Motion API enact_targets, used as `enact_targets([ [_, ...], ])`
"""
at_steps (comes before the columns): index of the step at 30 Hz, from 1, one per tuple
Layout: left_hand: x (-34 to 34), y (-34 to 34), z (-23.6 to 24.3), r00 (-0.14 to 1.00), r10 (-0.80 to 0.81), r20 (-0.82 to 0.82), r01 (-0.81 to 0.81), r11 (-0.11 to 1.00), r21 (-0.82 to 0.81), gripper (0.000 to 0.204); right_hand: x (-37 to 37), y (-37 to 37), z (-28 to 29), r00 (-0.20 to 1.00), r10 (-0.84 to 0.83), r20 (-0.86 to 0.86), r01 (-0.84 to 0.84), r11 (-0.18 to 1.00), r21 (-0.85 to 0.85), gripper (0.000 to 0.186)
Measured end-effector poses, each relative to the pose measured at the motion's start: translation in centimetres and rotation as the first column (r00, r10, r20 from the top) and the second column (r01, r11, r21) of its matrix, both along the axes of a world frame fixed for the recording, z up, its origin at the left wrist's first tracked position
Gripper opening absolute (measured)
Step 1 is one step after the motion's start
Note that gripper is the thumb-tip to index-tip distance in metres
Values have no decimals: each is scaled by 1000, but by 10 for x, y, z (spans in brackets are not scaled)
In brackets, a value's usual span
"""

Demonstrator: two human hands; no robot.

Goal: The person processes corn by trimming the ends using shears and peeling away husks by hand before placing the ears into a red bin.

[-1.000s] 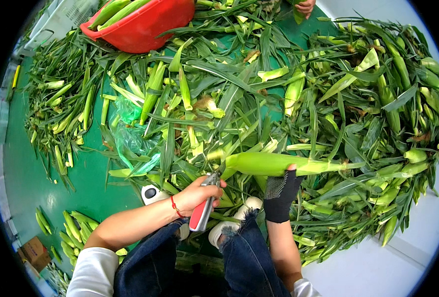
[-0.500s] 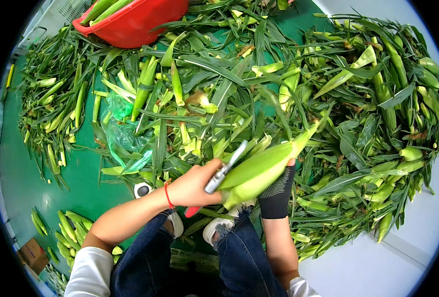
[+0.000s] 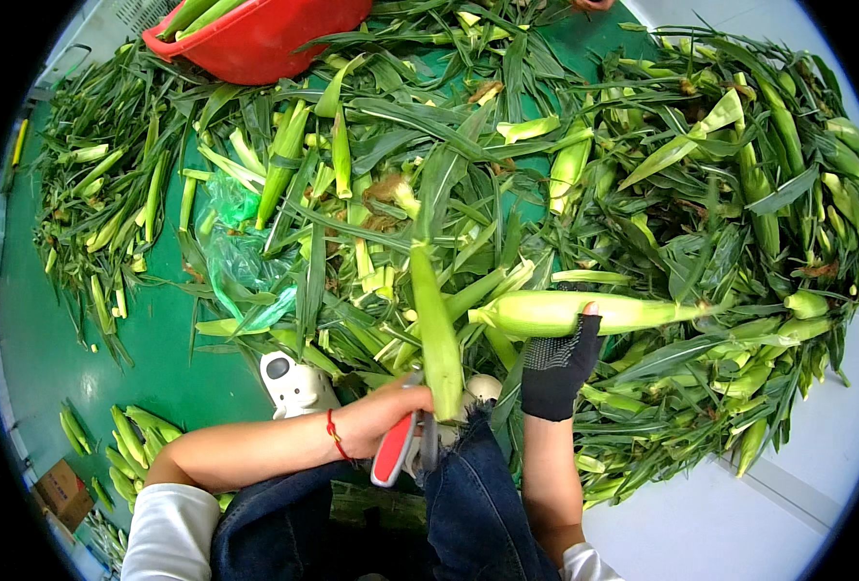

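Note:
My right hand (image 3: pixel 557 373), in a black fingerless-tipped glove, grips an ear of corn (image 3: pixel 531 313) in its pale green husk, held level with the thumb on top. The ear's silk end points right. My bare left hand (image 3: pixel 381 418), with a red string at the wrist, is closed on pruning shears (image 3: pixel 394 451) with red and grey handles. A long green husk leaf (image 3: pixel 433 324) stands up from the same hand, apart from the ear. The shears' blades are mostly hidden behind the hand and the leaf.
Loose husks and leaves (image 3: pixel 439 184) cover the green floor (image 3: pixel 71 329) ahead. A big corn heap (image 3: pixel 739 194) lies at right. A red basin (image 3: pixel 265 44) stands far left, a green plastic bag (image 3: pixel 241 261) nearer. Trimmed ears (image 3: pixel 134 450) and a cardboard box (image 3: pixel 64 492) lie lower left.
The husk leaf has come off the ear and is now in my left hand, which has moved down with the shears. My right hand has turned the ear level.

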State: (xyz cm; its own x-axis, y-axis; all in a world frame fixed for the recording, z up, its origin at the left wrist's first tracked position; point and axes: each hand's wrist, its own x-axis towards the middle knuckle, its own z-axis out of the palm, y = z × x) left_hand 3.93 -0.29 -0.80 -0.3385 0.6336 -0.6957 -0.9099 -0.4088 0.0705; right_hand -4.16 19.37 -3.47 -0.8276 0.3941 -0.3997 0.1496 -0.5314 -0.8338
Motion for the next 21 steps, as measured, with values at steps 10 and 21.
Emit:
enact_targets([
  [10, -1, -3, -54, 960, 247, -131, -275, 749, -603, 40, 10, -4, 11, 992, -57, -114, 70, 990, 118, 34],
  [21, -10, 16, 8, 986, 66, -150, -74, 996, -49, 51, 21, -29, 23, 980, 89, -179, -49, 975, 215, 41],
])
